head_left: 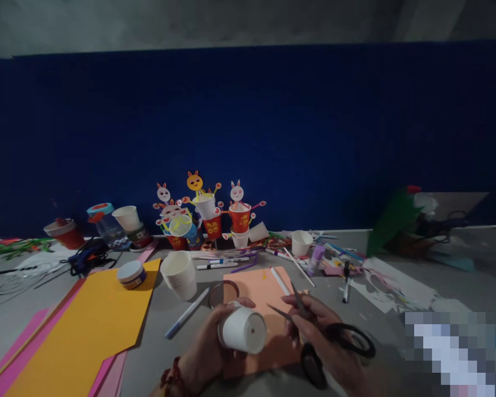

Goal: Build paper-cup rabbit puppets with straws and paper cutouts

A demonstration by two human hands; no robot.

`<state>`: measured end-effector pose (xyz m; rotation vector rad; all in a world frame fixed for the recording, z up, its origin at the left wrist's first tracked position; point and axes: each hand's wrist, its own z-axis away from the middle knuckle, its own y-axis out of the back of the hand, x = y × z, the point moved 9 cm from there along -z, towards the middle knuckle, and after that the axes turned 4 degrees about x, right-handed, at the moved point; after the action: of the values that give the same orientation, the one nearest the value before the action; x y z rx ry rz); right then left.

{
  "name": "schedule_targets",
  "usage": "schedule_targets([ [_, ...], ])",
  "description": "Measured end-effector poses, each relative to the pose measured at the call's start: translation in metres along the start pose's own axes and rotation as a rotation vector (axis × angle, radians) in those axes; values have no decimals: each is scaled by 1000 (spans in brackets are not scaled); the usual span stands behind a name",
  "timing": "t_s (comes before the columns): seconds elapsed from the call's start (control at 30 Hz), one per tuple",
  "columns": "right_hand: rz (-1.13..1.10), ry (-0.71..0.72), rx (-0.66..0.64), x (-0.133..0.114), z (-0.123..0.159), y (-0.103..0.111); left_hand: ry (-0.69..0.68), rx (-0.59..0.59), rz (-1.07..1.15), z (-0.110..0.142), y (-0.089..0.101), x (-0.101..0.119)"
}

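A white paper cup [240, 332] lies on its side in my left hand [210, 344], its base turned toward me with a small dark hole in it. My fingers wrap around its wall. Black-handled scissors [308, 314] are in my right hand [320, 325], gripped near the pivot, with the blades parted and pointing toward the cup. The blades do not touch the cup. Below both hands lies a sheet of orange paper [268, 361], with a white marker [280, 280] across its top.
At the left are yellow paper [86, 314], a glue jar [131, 274] and stacked white cups [179, 274]. Decorated cup figures [240, 218] stand at the back. A purple glue stick [316, 259], another cup [301, 242] and paper scraps [376, 298] lie to the right.
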<state>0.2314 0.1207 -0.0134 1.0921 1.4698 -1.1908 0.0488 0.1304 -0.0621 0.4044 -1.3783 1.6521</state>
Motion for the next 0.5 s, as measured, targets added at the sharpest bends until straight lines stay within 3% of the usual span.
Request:
schedule_targets([
  [0.1, 65, 6, 89, 4, -3, -1, 46, -23, 41, -1, 1, -5],
  [0.2, 156, 5, 36, 10, -2, -13, 5, -52, 66, -1, 0, -4],
  [0.4, 228, 88, 32, 19, 2, -18, -306, 35, -30, 6, 3, 25],
  [0.5, 367, 131, 8, 19, -2, -22, -363, 22, -21, 8, 0, 33],
])
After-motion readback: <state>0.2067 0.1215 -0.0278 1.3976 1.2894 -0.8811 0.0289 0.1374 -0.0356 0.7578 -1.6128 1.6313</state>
